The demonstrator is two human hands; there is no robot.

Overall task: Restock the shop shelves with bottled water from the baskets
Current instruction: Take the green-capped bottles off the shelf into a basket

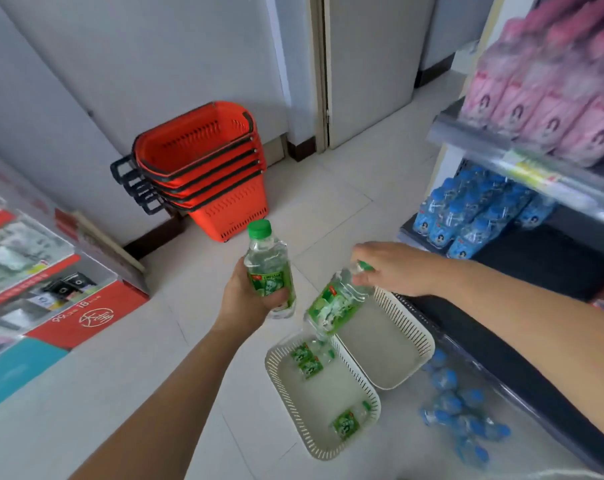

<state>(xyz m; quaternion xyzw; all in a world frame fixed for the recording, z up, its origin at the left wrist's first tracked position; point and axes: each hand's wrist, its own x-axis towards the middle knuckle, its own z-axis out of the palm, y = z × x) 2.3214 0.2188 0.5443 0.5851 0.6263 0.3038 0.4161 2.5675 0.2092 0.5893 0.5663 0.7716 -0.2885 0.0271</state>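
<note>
Left hand [245, 301] grips an upright green-capped bottle [268, 271] round its label, the cap standing above the fingers. Right hand [392, 268] holds a second bottle [335, 308] by the neck; it hangs tilted, below and left of that hand. Beneath the right hand a farther basket [423, 344] sits on the floor. A nearer basket [282, 386], touching it, holds lying bottles [311, 367]

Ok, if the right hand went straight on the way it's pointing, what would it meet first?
Probably the upright green-capped bottle held in the left hand. The right hand, gripping a tilted bottle by its neck, points leftward at it. Depth is unclear, so it might miss.
</note>
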